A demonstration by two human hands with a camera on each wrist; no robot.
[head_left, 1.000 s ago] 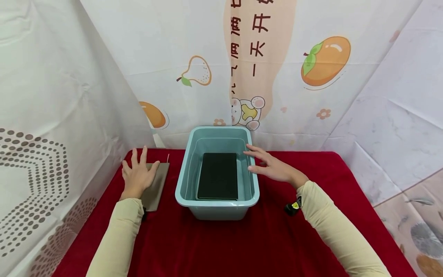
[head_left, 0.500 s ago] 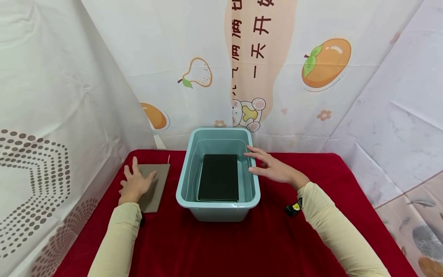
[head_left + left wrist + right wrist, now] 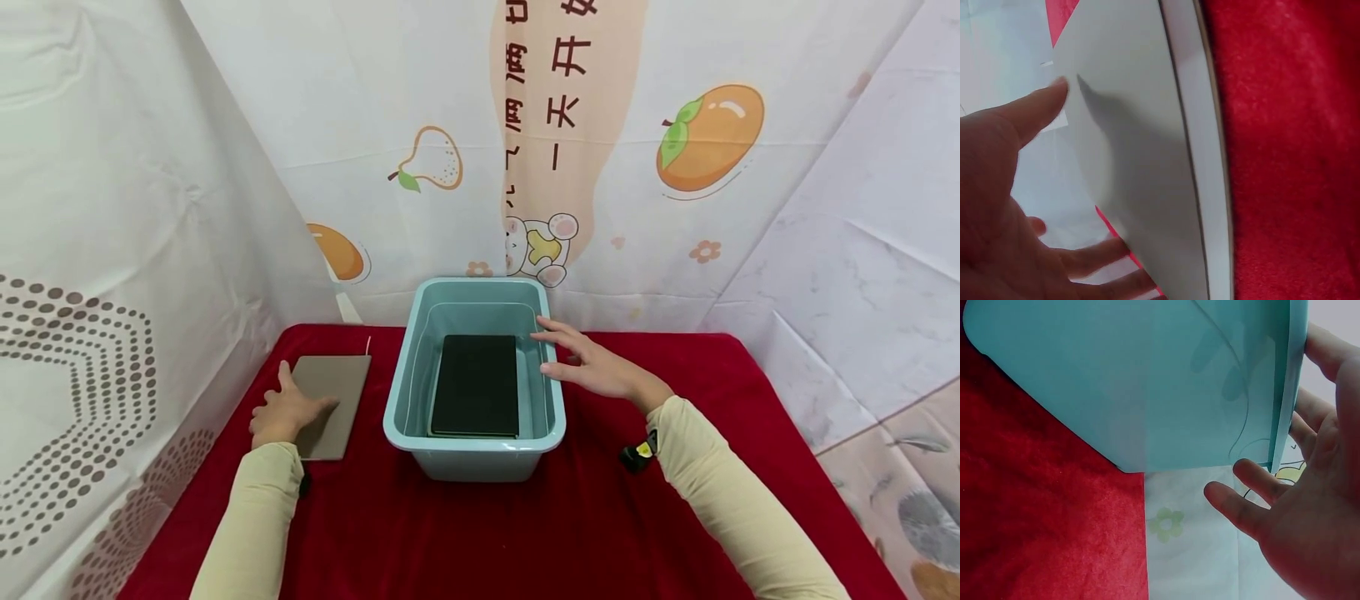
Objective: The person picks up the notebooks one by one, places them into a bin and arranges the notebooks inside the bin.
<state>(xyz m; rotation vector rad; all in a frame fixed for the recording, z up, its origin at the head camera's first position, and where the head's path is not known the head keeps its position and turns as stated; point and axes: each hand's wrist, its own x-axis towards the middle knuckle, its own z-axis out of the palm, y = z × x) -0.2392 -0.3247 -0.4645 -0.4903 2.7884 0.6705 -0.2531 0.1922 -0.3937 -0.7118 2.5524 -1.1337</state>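
A grey-brown notebook (image 3: 341, 392) with a thin ribbon lies flat at the left of the table. My left hand (image 3: 285, 414) hovers at its left side, thumb over the cover and fingers reaching down by the outer edge. In the left wrist view the thumb casts a shadow on the notebook cover (image 3: 1141, 81), and the fingertips are right at its edge. A light blue plastic bin (image 3: 480, 446) stands in the middle, holding a black-covered book (image 3: 476, 383). My right hand (image 3: 596, 365) is at the bin's right rim with its fingers extended, some over the rim and some outside the wall (image 3: 1116, 381).
A red velvet cloth (image 3: 465, 542) covers the table. Printed white curtains (image 3: 337, 83) hang close behind and on both sides. A dark strap device (image 3: 637, 452) sits on the right wrist.
My left hand has drawn back and leftward from over the notebook to its left edge, uncovering more of the cover. The right hand, bin and black book stay put.
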